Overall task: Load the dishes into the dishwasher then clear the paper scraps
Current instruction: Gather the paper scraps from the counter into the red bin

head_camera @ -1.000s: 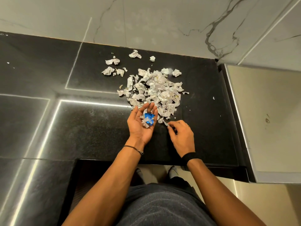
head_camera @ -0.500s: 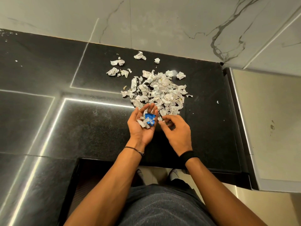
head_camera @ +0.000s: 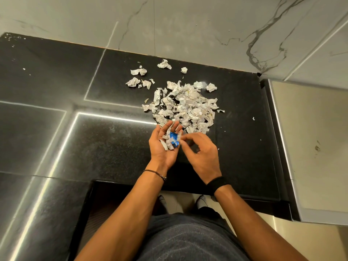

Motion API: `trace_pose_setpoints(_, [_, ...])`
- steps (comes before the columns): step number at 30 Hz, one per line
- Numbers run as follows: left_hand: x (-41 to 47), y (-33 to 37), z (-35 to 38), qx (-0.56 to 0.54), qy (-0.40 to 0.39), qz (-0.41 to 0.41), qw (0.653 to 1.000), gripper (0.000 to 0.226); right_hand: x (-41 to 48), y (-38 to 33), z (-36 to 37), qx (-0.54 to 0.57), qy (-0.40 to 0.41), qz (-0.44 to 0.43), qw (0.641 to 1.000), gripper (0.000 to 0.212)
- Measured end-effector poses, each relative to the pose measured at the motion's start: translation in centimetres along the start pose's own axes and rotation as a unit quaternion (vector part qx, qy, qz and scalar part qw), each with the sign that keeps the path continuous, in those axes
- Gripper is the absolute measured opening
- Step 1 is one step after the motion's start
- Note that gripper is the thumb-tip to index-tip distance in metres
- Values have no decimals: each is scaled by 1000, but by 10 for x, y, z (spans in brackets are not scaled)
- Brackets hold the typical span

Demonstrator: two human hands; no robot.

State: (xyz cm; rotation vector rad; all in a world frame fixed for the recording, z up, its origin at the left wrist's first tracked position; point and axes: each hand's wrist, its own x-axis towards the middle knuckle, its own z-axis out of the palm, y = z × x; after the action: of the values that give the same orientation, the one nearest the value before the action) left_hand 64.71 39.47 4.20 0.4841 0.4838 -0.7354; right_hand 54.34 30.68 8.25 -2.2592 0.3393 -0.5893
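Observation:
A heap of crumpled white paper scraps [head_camera: 185, 107] lies on the black stone counter [head_camera: 116, 140]. My left hand [head_camera: 164, 146] is palm up just in front of the heap, cupped under a few white scraps and a blue foil piece [head_camera: 173, 138]. My right hand [head_camera: 200, 155] is beside it, its fingertips pinching a small white scrap [head_camera: 179, 137] over the left palm. Several loose crumpled bits [head_camera: 138, 77] lie apart at the back left of the heap. No dishes or dishwasher show.
A marble wall [head_camera: 188, 25] rises behind the counter. A beige steel surface [head_camera: 310, 144] adjoins the counter on the right. Tiny paper flecks [head_camera: 253, 118] dot the counter right of the heap. A dark recess [head_camera: 105, 204] opens under the counter's front edge.
My right hand has lifted a scrap from the counter near the heap's front edge and carried it left to the cupped left palm. The left hand has stayed in place.

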Motion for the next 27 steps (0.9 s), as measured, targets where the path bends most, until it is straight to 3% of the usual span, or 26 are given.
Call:
trace_pose_setpoints(3, [-2, -3, 3, -5, -9, -13, 1000, 43, 7, -12, 5, 24, -38, -2, 999, 19])
trace_pose_setpoints(6, [-4, 2, 4, -23, -19, -8, 1000, 43, 8, 0, 3, 46, 2, 66, 997, 16])
trace_pose_setpoints(9, [-6, 7, 1, -23, -25, 5, 999, 42, 15, 23, 4, -42, -19, 106, 993, 20])
trace_pose_setpoints(13, [-10, 14, -4, -22, -18, 23, 999, 43, 18, 38, 18, -187, -114, 74, 973, 27])
trace_pose_setpoints(18, [-11, 26, -12, -21, 6, 50, 999, 45, 2, 48, 21, -225, -75, 25, 971, 12])
trace_pose_setpoints(24, [-9, 23, -9, -17, 17, 47, 999, 44, 7, 20, 12, -95, 30, 64, 993, 8])
trace_pose_setpoints(27, [-5, 18, -3, -10, 2, 34, 999, 44, 21, -8, 13, -22, 30, 30, 999, 11])
